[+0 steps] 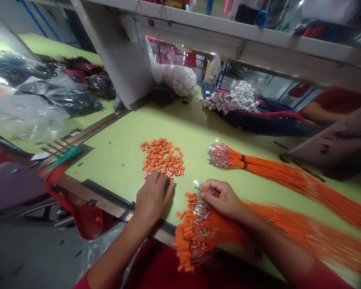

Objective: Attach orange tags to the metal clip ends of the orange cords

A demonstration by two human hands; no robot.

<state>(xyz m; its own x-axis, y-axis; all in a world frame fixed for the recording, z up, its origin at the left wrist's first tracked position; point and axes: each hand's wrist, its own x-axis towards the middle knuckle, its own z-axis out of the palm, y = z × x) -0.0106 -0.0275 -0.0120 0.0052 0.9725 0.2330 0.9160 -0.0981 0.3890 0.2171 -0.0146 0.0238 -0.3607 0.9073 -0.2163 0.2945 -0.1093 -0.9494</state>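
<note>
Fitting small orange caps (162, 155) onto the metal ends of orange wires (291, 224) looks to be the step in hand. Left hand (153, 195) palm down at the near edge of the cap pile, fingers curled over the closest pieces; whether they pinch one, cannot tell, the back of the hand being in the way. Right hand (222, 197): thumb and fingers clamped on wires close to their metal ends, a shiny tip poking out toward the pile. The wires run off to the right along the near side of the table (111, 150). Many ends below the right hand, at the table edge, already carry caps; those by the thumb look bare, though blurred. Farther back, apart from both hands, lies a tied bundle (267, 170) of similar wires, its silvery ends seemingly uncapped.

Next move, by my reading: lift a single cap, turn its opening to a metal end, and have the right thumb present just one wire. Likely snag: neighbouring ends crowding in, or a cap seated crooked.
</note>
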